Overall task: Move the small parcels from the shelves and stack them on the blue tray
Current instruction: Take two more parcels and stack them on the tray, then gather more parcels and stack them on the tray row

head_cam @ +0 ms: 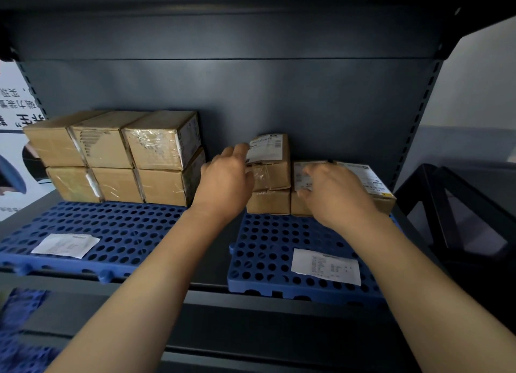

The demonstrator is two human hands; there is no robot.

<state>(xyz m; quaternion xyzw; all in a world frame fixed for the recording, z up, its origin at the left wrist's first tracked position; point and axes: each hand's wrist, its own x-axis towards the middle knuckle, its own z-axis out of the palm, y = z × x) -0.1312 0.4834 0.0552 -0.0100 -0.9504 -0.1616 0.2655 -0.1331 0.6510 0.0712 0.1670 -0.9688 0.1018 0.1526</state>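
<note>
Two blue perforated trays lie on the dark shelf. On the right tray (279, 249) stand small cardboard parcels: a top parcel (275, 160) with a white label sits on a lower parcel (268, 202), and a wider labelled parcel (368, 181) stands to their right. My left hand (226, 180) grips the left side of the top parcel, fingers on its label. My right hand (335, 194) rests on the front of the wider parcel, fingers curled at its label. The left tray (111, 227) carries several parcels (117, 155) stacked in two rows at its back.
A loose white paper slip (65, 245) lies on the left tray and another slip (325, 265) on the right tray. A black frame (458, 208) stands right of the shelf upright. A white poster (14, 138) hangs at far left. Another blue tray (19, 330) shows below.
</note>
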